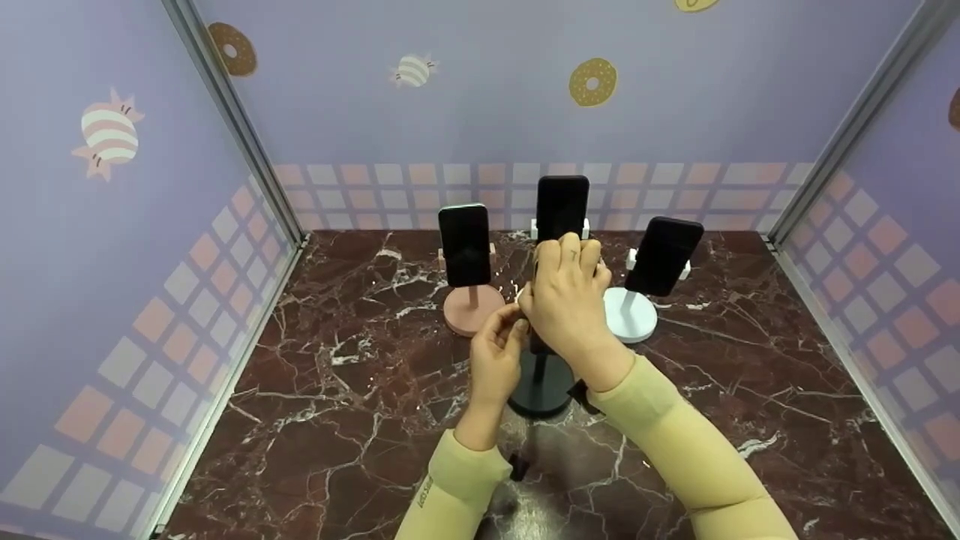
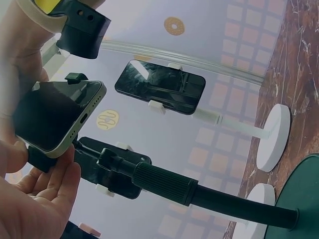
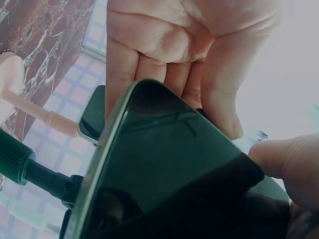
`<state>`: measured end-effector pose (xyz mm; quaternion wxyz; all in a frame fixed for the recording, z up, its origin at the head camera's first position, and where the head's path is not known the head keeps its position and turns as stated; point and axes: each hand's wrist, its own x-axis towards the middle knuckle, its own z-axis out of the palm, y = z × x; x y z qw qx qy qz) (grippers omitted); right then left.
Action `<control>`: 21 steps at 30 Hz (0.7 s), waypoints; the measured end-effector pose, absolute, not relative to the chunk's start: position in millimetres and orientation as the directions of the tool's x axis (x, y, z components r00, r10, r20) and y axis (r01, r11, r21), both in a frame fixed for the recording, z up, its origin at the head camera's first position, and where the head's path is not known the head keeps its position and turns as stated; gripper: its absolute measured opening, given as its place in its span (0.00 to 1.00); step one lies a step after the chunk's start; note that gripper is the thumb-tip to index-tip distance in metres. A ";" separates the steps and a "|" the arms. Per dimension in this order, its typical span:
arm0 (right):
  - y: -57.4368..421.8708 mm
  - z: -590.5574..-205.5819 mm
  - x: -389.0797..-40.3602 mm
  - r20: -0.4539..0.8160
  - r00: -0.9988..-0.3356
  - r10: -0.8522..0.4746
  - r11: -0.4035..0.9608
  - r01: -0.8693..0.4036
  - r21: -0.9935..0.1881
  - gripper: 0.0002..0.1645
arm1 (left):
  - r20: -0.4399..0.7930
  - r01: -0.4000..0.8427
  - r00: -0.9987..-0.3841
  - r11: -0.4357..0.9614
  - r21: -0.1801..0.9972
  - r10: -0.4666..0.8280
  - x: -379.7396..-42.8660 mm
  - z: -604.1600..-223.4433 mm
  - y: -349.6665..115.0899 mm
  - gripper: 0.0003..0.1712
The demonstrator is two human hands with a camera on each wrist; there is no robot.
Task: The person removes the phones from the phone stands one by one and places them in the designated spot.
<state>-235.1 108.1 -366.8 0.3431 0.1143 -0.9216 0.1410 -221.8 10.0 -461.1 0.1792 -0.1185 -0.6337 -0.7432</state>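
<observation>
Holding 1 phone (image 2: pixel 52 112), dark screen, pale rim, set in the clamp (image 2: pixel 42 158) of the dark stand (image 2: pixel 167 181), near the front of the group; my hands hide most of it from above.

Left hand (image 1: pixel 496 360), 1: thumb and fingers pinching the clamp's lower jaw, at the phone's edge.

Right hand (image 1: pixel 568 304), 1: fingers bent round the phone, holding it; whether my thumb presses glass or clamp, I cannot tell.

Stands beyond my hands, 3, each bearing a phone:
- Pink stand (image 1: pixel 474 311), to my left; left phone (image 1: pixel 465 247) nearly upright, screen black.
- White stand (image 1: pixel 631 315), to my right; right phone (image 1: pixel 665 256) leaning sideways.
- Rear stand, white, its base hidden from above by my right hand; rear phone (image 1: pixel 562 204) upright.

Sleeves (image 1: pixel 697 439), 2, pale yellow.

Table (image 1: pixel 322 427), 1: dark red marble pattern, white veins.

Walls (image 1: pixel 495 120), 3: lilac, printed with sweets, doughnuts and pink-and-white squares.
</observation>
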 end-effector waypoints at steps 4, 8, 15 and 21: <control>109.0 -365.8 -234.7 0.639 -0.762 -0.105 0.923 -0.315 -0.223 0.24 | 0.394 0.409 -0.911 -0.145 0.901 -0.119 -221.8 -461.3 10.2 0.14; 110.0 -364.9 -234.1 0.622 -0.776 -0.099 0.911 -0.322 -0.256 0.24 | 0.397 0.412 -0.910 -0.137 0.901 -0.122 -222.1 -462.2 10.1 0.14; 111.6 -364.5 -233.2 0.628 -0.771 -0.102 0.893 -0.349 -0.284 0.25 | 0.408 0.422 -0.904 -0.114 0.899 -0.126 -222.8 -463.0 9.6 0.14; 113.6 -364.3 -234.4 0.642 -0.759 -0.107 0.886 -0.366 -0.285 0.25 | 0.410 0.423 -0.904 -0.114 0.899 -0.121 -222.7 -462.5 10.0 0.15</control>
